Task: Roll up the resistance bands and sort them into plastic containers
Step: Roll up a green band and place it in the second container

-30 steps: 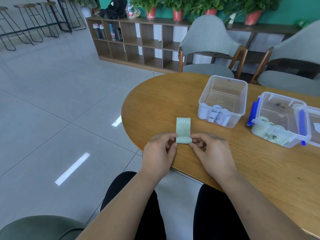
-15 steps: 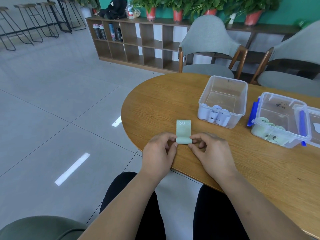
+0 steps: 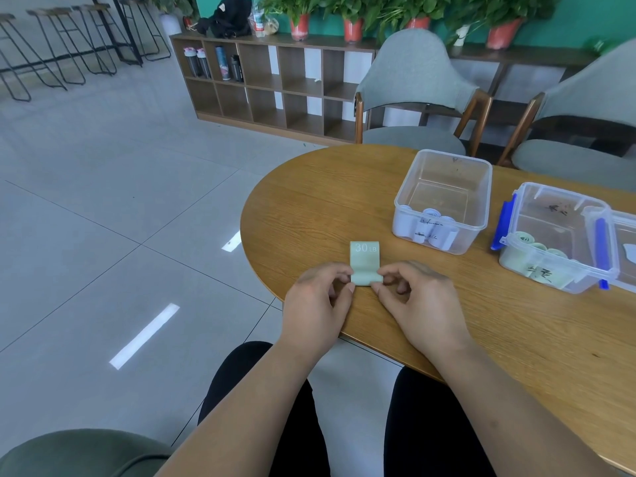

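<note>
Here, at frame centre, left hand [image 3: 318, 299] and right hand [image 3: 418, 297] pinch the rolled end of a pale green "30 LB" resistance band [image 3: 364, 263] on the tabletop [image 3: 320, 201], fingers clamped on the roll's two sides

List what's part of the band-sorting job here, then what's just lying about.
Job: green band, pinched by left hand and right hand; clear container of white rolls; blue-clipped container of green rolls.

Lying about: grey chairs, wooden shelf, bottles, potted plants, black bag, stools.
</note>
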### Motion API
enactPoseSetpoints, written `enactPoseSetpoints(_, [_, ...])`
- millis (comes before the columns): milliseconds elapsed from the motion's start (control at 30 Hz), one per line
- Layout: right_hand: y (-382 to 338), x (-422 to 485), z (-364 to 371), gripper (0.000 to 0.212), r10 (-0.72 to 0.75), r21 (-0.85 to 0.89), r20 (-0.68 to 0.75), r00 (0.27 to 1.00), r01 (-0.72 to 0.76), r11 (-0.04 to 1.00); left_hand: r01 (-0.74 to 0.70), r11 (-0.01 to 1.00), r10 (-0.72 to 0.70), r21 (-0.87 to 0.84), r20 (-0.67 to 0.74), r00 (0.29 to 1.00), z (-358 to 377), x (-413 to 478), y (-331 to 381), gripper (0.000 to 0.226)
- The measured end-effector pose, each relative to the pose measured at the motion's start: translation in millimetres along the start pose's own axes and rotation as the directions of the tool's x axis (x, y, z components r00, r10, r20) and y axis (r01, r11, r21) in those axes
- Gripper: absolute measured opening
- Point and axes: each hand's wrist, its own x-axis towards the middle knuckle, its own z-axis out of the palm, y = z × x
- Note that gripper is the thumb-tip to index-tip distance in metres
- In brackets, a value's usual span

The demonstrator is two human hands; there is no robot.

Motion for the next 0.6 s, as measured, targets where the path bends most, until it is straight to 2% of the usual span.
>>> enactPoseSetpoints(100, [0.4,0.3,0.4,0.030,0.004,-0.035,0.011,1.000,-0.004,0.999,-0.002,1.000,0.002,0.006,0.002,1.000,-0.3,0.2,-0.5,0.023])
enactPoseSetpoints(600, [-0.8,1.2,-1.6,0.024,0.001,0.000,0.021,1.000,-0.001,1.000,0.001,1.000,-0.001,-0.017,-0.014,1.000,-0.6,0.8,-0.2,0.022])
